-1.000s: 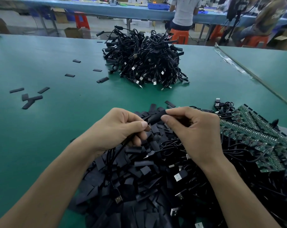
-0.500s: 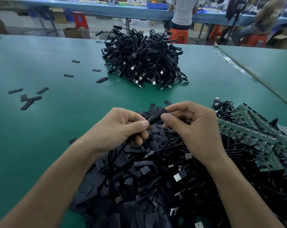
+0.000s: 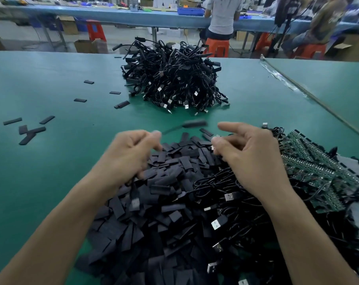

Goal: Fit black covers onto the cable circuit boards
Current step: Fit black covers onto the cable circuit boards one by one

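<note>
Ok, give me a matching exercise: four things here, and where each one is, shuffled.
1 tall tangled heap of black USB cables
2 green circuit board panels
3 few loose flat black covers
4 blurred black covered cable

A far left of the green table
B midair, just past the near pile of black covers
C far centre
D near right side

Pairs: 1-C, 2-D, 3-A, 4-B

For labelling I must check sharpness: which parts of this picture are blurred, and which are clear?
Head view: the covered cable end in the air is a motion streak; the left hand is smeared at its fingertips; the far cable heap is sharp; the seated person at top right is soft.
</note>
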Motion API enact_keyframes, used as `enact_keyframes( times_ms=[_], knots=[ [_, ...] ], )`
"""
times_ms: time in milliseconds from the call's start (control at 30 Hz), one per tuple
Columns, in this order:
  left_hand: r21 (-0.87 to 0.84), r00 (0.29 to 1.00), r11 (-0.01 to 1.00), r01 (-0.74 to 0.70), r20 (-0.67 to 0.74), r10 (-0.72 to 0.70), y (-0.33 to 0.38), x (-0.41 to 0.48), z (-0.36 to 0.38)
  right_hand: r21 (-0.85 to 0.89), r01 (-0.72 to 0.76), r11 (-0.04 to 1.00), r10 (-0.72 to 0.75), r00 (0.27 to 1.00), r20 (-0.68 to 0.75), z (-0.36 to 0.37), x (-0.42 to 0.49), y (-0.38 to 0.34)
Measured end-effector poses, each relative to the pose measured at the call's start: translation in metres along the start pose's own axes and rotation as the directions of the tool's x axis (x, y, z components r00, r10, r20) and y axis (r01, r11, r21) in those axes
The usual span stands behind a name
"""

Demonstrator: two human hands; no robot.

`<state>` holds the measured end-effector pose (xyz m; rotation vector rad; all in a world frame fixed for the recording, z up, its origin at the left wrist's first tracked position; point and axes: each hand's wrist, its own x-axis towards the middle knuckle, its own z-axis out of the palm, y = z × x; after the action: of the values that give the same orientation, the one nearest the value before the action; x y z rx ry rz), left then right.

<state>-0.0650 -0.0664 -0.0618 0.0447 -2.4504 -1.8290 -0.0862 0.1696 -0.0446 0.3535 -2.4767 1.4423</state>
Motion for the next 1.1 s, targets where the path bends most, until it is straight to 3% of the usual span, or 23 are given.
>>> enact_keyframes(
  times_ms=[100,267,433,600,700,800,867,967,1100],
  knots=[
    [0.014,0.954,0.999,0.044,-0.297,-0.038,-0.021,0.017,-0.025,-0.335,0.074,0.939,-0.06,0.997,0.053,-0.006,-0.003,-0.008],
    [0.271,0.94,0.941,0.204,-0.321,-0.112,-0.051,0.025,-0.03,-0.686,-0.001,0.728,0.006,1.0,0.005,-0.031,-0.006,-0.019],
    [0.558,0.963,0.792,0.247,-0.233,-0.135,-0.062,0.019,-0.017,-0.684,-0.246,0.687,0.345,0.939,0.009,-0.044,-0.002,-0.017],
    [0.617,0.953,0.763,0.194,-0.302,0.003,-0.047,0.013,-0.007,-0.793,-0.271,0.545,0.376,0.925,-0.058,-0.041,0.004,-0.005],
    [0.613,0.951,0.788,0.056,-0.274,0.146,-0.032,0.009,-0.002,-0.819,-0.316,0.479,0.402,0.908,-0.115,-0.041,0.005,0.003],
    [0.464,0.969,0.883,-0.071,-0.179,0.172,-0.014,0.002,0.007,-0.797,-0.295,0.528,0.316,0.939,-0.138,-0.043,0.005,-0.001],
    [0.345,0.987,0.933,-0.097,-0.085,0.134,-0.003,-0.002,0.013,-0.731,-0.195,0.654,0.179,0.979,-0.101,-0.046,0.005,-0.006],
    [0.197,0.99,0.971,-0.138,0.044,0.132,0.01,-0.01,0.02,-0.474,0.046,0.879,-0.031,0.999,0.041,-0.049,0.0,-0.02],
    [0.082,0.958,0.962,-0.259,0.149,0.245,0.025,-0.022,0.034,-0.155,0.262,0.953,-0.242,0.961,0.137,-0.041,-0.007,-0.037]
  ],
)
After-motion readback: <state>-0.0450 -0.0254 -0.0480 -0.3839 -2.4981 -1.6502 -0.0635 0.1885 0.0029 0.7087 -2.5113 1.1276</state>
